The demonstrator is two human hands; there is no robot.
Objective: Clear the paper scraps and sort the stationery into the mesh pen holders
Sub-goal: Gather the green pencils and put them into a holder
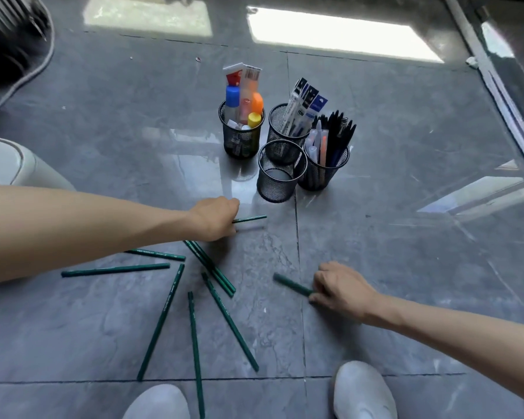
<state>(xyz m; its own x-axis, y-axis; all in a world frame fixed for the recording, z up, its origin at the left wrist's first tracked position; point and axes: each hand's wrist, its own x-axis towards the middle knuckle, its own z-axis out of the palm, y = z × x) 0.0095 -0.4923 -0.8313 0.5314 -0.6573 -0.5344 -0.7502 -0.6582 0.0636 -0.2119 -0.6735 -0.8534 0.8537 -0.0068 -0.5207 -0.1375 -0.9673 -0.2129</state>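
The left hand [214,217] grips a green pencil [251,219] and the right hand [342,287] grips a second pencil [291,285], both low over the floor [406,237]. Loose pencils [161,323] lie scattered there, with the mesh pen holders [280,179] beyond

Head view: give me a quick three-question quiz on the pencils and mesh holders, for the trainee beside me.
1. True or false: the left hand grips one green pencil and the right hand grips another.
2. Which holds nothing? A. the front mesh holder, nearest the person; B. the one with glue bottles; C. the one with black pens.
3. How many mesh holders in all stand on the floor?
Key: 1 true; 2 A; 3 four.
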